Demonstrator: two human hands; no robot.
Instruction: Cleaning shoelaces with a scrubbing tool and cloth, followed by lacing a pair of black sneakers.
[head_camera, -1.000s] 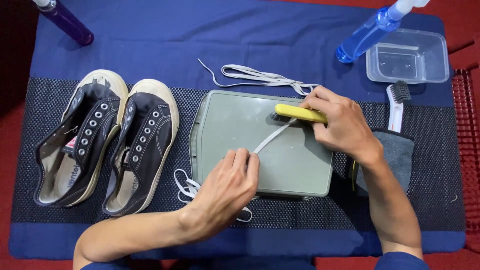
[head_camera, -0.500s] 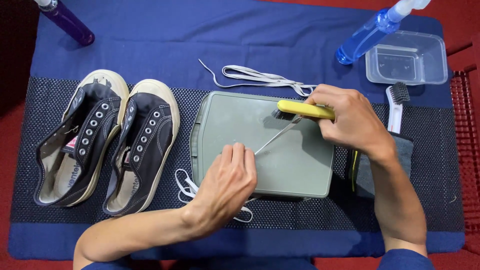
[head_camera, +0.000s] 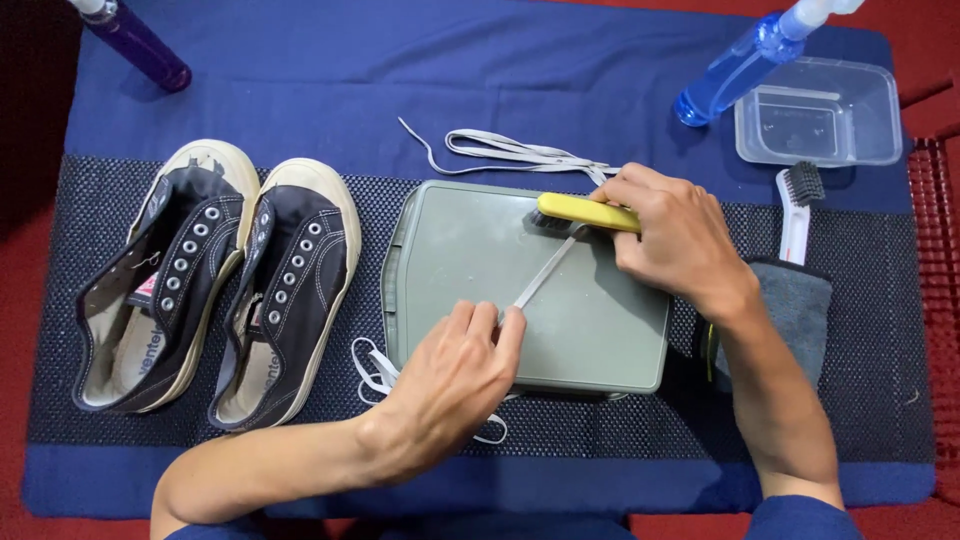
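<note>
Yellow brush (head_camera: 585, 212) clenched in right hand (head_camera: 680, 240); scrubbing lace (head_camera: 545, 275) pinned by left hand (head_camera: 455, 375) on grey tray (head_camera: 600, 330). Next, probably: reposition lace.

Two black shoes (head_camera: 215, 285), two spray bottles (head_camera: 745, 65), two brushes (head_camera: 585, 212), two loose laces (head_camera: 520, 152), one clear tub (head_camera: 818, 112), one grey tray (head_camera: 460, 260).

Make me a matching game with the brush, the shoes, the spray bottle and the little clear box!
Things:
1. yellow brush
2. black shoes
3. blue spray bottle
4. clear box

Places:
A. far right corner, beside the spray bottle
B. in the right hand, over the grey tray
C. left side of the mat
D. lying at the top right

Pairs: 1-B, 2-C, 3-D, 4-A
</note>
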